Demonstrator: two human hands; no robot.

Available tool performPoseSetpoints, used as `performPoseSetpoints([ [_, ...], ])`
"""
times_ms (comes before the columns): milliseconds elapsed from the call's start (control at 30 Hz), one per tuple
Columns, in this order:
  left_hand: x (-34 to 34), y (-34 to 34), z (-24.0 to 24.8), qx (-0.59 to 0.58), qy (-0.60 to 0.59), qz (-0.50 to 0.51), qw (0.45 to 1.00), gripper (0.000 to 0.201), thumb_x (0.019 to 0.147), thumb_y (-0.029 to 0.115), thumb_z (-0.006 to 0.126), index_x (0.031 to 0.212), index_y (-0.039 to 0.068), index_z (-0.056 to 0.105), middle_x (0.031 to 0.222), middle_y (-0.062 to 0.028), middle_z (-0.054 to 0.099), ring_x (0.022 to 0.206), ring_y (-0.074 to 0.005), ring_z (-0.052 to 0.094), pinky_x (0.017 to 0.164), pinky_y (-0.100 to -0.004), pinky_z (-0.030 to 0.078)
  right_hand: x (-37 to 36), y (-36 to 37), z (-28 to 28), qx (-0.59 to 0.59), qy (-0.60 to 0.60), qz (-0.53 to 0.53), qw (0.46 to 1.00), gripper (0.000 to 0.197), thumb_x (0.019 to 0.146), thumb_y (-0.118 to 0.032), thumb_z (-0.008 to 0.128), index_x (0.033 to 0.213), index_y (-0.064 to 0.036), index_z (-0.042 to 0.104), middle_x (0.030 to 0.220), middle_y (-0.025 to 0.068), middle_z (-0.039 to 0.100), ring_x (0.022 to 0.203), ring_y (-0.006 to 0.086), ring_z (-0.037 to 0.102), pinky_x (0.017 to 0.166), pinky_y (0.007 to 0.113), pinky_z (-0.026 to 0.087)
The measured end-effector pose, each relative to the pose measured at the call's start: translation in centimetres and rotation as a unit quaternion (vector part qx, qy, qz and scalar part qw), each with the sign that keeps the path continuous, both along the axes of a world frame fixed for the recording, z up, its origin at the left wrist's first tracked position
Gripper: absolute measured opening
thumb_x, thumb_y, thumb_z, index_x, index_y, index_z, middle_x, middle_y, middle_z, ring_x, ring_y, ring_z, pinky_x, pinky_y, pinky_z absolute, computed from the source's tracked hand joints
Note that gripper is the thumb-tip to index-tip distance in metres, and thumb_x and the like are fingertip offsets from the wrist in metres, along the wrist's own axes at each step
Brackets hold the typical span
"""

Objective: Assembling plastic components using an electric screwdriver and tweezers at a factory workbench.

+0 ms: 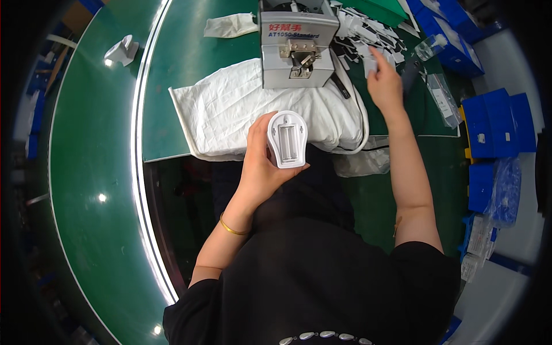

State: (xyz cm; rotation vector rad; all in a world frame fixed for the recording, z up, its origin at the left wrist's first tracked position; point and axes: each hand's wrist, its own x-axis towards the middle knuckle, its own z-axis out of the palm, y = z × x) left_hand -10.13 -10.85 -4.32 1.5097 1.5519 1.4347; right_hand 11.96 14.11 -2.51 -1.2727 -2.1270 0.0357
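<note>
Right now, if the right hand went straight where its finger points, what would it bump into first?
The right hand would probably meet the heap of flat white and black pieces first; it may already touch them, since depth is unclear here.

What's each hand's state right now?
Left hand: closed, holding the white casing.
Right hand: at the scattered black-and-white pieces, index finger extended; whether it grips one can't be told.
</note>
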Motion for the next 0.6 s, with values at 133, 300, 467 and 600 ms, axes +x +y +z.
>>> performPoseSetpoints([
  [133,-0.3,-0.2,0.0,0.001,0.037,0.012,0.999,0.101,0.059,0.011,0.093,0.142,0.001,0.037,0.138,-0.0139,0.043,0.13,-0.028,0.046,0.109,-0.0379,0.038,-3.2,-7.5,5.9,-0.269,0.345,0.196,0.878,0.036,0.095,-0.004,0.06,0.13,-0.0055,0.061,0.081,-0.0039,0.058,0.066,-0.0006,0.046,0.056,0.016,0.036],
  [300,0.6,0.2,0.7,0.011,-0.012,-0.012,1.0,0.102,0.054,0.004,0.092,0.141,0.006,0.039,0.141,-0.015,0.043,0.134,-0.0363,0.042,0.109,-0.0426,0.041,-5.2,-15.1,6.4,-0.467,0.336,0.308,0.758,0.039,0.09,0.002,0.067,0.126,-0.002,0.053,0.086,-0.0004,0.063,0.07,0.0026,0.053,0.059,0.017,0.04],
  [467,0.8,-0.2,1.2,0.005,-0.033,-0.03,0.999,0.1,0.055,0.005,0.091,0.141,0.006,0.04,0.142,-0.0156,0.042,0.133,-0.0364,0.042,0.108,-0.0434,0.042,-5.5,-16.2,5.4,-0.482,0.285,0.301,0.772,0.027,0.091,0.002,0.067,0.115,-0.0019,0.056,0.093,0.0035,0.068,0.072,0.0036,0.056,0.063,0.017,0.043],
  [600,0.6,-0.4,0.7,0.017,-0.039,-0.023,0.999,0.101,0.055,0.007,0.092,0.141,0.006,0.04,0.142,-0.0166,0.042,0.135,-0.037,0.041,0.109,-0.0437,0.041,-5.4,-16.2,5.5,-0.378,0.198,0.328,0.843,0.035,0.091,0.0,0.068,0.124,-0.0005,0.055,0.1,0.0053,0.067,0.08,0.006,0.059,0.068,0.021,0.047],
])
